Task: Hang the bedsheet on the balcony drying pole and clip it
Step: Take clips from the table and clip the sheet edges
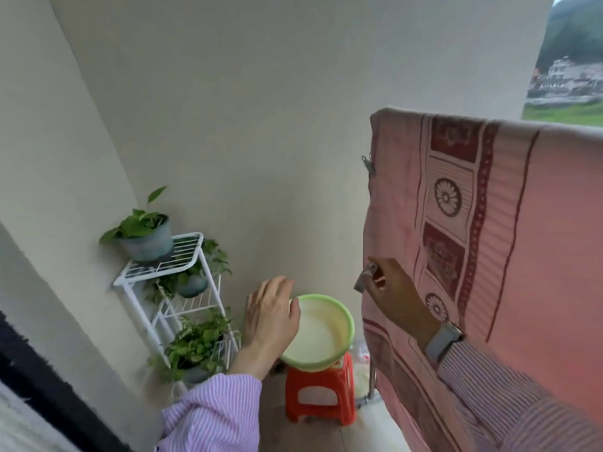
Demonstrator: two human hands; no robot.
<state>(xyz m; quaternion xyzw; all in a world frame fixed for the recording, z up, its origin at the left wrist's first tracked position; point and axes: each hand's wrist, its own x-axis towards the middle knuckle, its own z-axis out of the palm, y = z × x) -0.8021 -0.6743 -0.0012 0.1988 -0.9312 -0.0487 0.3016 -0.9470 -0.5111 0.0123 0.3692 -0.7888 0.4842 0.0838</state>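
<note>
Bedsheet [509,256] is hanging over the pole (pole itself hidden under the fabric), pink w/ dark red floral border, draping down on the right. One clip [368,164] is sitting on its left edge, upper part. Right hand [396,293] is pinching a second clip [367,277] at the same edge, lower down. Left hand [272,313] is hovering w/ fingers relaxed, holding nothing, in front of the green basin [318,332]. Basin is resting on a red stool [319,393]. White plant rack [169,288] is standing in the corner.
</note>
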